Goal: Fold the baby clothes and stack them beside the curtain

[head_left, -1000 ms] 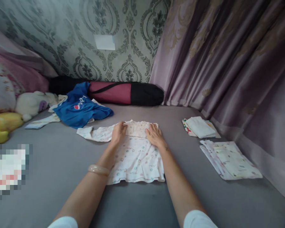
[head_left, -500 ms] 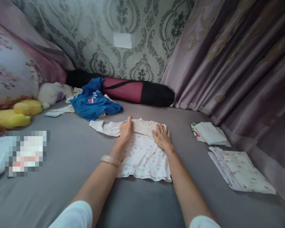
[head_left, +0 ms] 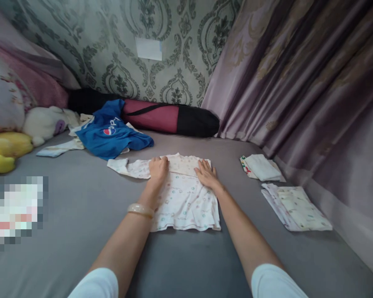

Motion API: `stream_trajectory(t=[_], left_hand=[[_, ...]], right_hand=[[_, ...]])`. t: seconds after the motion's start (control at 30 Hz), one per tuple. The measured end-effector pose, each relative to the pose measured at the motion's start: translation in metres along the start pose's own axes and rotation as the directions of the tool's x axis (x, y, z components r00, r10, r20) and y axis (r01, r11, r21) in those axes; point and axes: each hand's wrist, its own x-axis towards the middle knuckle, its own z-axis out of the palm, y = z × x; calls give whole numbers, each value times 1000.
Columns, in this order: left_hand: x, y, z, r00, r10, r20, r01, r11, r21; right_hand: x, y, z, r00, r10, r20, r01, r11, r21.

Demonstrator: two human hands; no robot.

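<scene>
Grey-green wall with dark damask scrolls, white panel on it (slightly tilted), mauve curtain with gold motifs at right, grey sheet below, soft dim light.

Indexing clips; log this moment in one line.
left hand: curled on printed shirt | right hand: spread on it | blue garment: crumpled beyond
</scene>
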Motion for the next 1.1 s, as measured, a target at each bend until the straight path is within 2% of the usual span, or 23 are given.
stream_trajectory(t=[0.07, 0.13, 0.2, 0.23, 0.33, 0.43, 0.57, 0.67, 0.73, 0.8, 0.87, 0.9, 1.0, 1.1], left_hand=[[-2, 4, -6, 999, 4, -36, -4, 1000, 4], [-2, 11, -12, 995, 42, -89, -43, 999, -12], [-3, 20, -14, 984, 130, -120, -136, 990, -41], [-3, 25, -14, 975, 182, -125, -189, 980, -54], [-4, 34, -8, 956, 277, -94, -284, 955, -83], [-6, 35, 0, 955, 294, -29, -296, 948, -114], [-7, 28, 5, 951, 307, 26, -302, 945, -128], [-5, 22, 6, 963, 269, 29, -266, 959, -95], [-3, 18, 5, 973, 229, 34, -227, 972, -62], [-2, 14, 4, 981, 190, 43, -189, 982, -24], [-1, 13, 2, 986, 157, 53, -158, 987, 13], [-1, 12, 1, 989, 139, 55, -141, 990, 30], [-1, 13, -2, 995, 84, 46, -87, 994, 59], [0, 12, -2, 999, 34, 39, -35, 999, 36]], right_hand=[[-3, -4, -8, 1000, -6, -31, 7, 999, 54], [-6, -14, -12, 989, -48, -138, 54, 998, 34], [-7, -29, -10, 962, -136, -237, 129, 991, -45], [-7, -37, -6, 951, -184, -248, 168, 982, -82], [-6, -55, 11, 951, -276, -136, 258, 956, -137], [-4, -61, 24, 957, -292, -6, 289, 950, -122], [0, -58, 25, 955, -295, -4, 295, 955, -23], [5, -47, 16, 954, -294, -62, 300, 935, 189], [10, -32, 8, 961, -199, -192, 252, 918, 307], [16, -11, -2, 953, 26, -303, 90, 927, 363], [21, 12, -10, 908, 257, -332, -120, 916, 382], [24, 22, -13, 886, 327, -329, -191, 904, 383], [30, 43, -17, 860, 409, -304, -285, 881, 378], [37, 47, -15, 860, 427, -280, -308, 871, 383]])
